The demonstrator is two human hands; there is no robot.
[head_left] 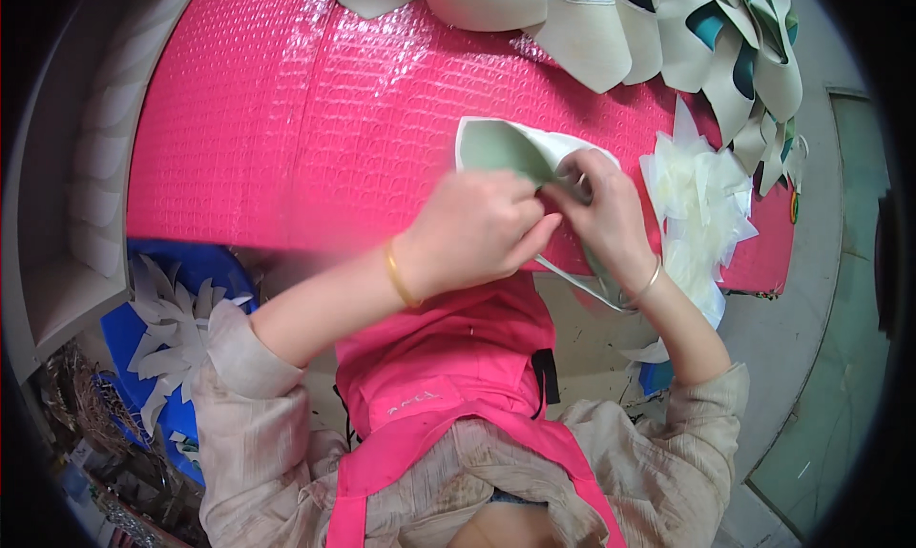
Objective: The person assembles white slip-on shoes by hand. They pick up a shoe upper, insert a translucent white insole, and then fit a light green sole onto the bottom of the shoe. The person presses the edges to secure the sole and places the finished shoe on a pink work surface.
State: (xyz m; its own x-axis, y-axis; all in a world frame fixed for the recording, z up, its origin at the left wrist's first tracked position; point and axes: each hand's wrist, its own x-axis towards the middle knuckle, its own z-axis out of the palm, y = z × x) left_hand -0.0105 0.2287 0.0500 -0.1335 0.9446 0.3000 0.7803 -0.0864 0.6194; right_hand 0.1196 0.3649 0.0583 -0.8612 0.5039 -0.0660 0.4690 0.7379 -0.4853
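Both my hands meet over the front edge of a pink bubble-textured work surface (286,119). My left hand (477,228) and my right hand (606,214) pinch the same pale green and cream shaped piece of sheet material (501,147). Its flat green face points up and left of my fingers, and a thin curved edge of it runs down under my right wrist. Each wrist wears a thin gold bangle.
A row of similar cream and teal shaped pieces (658,33) overlaps along the far edge. A pile of translucent white scraps (701,200) lies right of my hands. A blue bin (167,329) with white cut-offs stands at the lower left. White shelving (86,186) runs along the left.
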